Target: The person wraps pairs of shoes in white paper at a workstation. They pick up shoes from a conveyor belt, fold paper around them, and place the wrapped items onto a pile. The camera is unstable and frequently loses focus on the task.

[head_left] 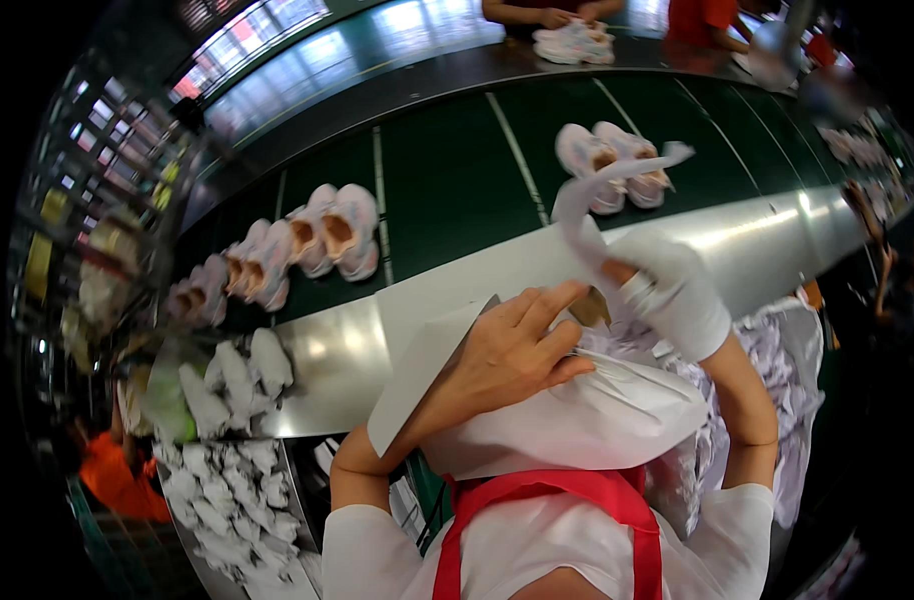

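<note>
My left hand [507, 350] is bare and grips the top of a white rounded item [597, 420], which looks like a shoe, held against my chest. Its fingers point at a brown opening beside my right hand. My right hand [677, 290] wears a white glove and pinches a long strip of white paper [582, 205] that curls upward over the belt. A flat white sheet [417, 370] juts out to the left under my left wrist. A red apron strap [537, 490] crosses my white top.
A dark green conveyor belt [447, 180] carries pairs of pink-and-white shoes [332, 235] [612, 160] beyond a metal ledge [337, 350]. White paper wads [227, 450] are stacked at the left, crumpled tissue [777, 370] at the right. Other people work at the far side [552, 15].
</note>
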Tool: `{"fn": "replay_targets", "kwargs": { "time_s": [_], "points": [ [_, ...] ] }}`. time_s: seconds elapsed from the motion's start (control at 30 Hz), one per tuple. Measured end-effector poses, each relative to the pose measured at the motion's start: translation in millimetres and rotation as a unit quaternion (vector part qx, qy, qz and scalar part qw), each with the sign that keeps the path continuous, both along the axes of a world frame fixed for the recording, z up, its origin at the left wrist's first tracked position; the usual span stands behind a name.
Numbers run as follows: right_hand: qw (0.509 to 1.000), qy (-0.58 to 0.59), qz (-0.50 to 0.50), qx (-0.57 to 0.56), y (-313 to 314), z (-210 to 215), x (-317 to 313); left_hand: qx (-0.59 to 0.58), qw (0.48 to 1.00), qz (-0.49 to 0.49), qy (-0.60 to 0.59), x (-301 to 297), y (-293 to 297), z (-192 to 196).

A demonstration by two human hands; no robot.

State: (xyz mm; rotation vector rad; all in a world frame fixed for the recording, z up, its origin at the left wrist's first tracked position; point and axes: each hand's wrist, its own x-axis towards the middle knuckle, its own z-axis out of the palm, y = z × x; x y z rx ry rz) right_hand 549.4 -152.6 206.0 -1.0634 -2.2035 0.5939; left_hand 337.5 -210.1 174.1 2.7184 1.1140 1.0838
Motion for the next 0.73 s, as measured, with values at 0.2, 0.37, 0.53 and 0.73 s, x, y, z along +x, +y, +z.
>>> {"fn": "replay_targets", "kwargs": {
  "time_s": [0.2,0.37,0.53,0.73],
  "points": [
    [0.951,-0.037,0.283,-0.116,-4,-3,-64,0.083,0.99,0.112,0.019,-39,-24,1],
    [0.966,-0.144,0.215,0.018,7,9,-42,0.057,0.985,0.134,-0.094,-40,-21,-4],
    [0.997,0.044,-0.067,-0.002,24,10,-7,0.202,0.931,0.286,-0.099,-65,1,11],
    [0.984,0.033,0.018,0.175,-73,16,-48,0.194,0.936,0.261,-0.134,-34,-7,22]
  ]
}}
